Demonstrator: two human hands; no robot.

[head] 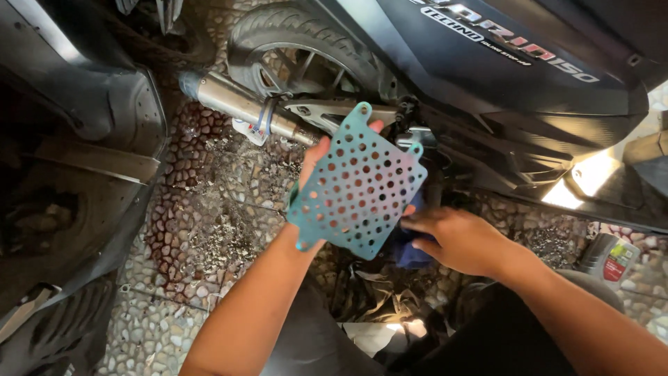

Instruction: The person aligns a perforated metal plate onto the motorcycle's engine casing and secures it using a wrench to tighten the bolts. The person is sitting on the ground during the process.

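My left hand [311,167] holds up a flat teal metal plate [355,184] full of round holes, with mounting tabs at its corners. The hand is mostly hidden behind the plate; fingertips show at its top edge. My right hand [456,237] rests at the plate's lower right edge and presses a dark blue cloth [410,252] under the fingers. Both hands are in front of a dark scooter [501,76], near its rear wheel [292,49] and silver exhaust pipe [236,104].
The ground is pebbled stone with grey grit [223,202] scattered on it. Dark plastic body panels [76,160] lie at the left. A small grey bottle with a red label [612,257] lies at the right. My knees are at the bottom.
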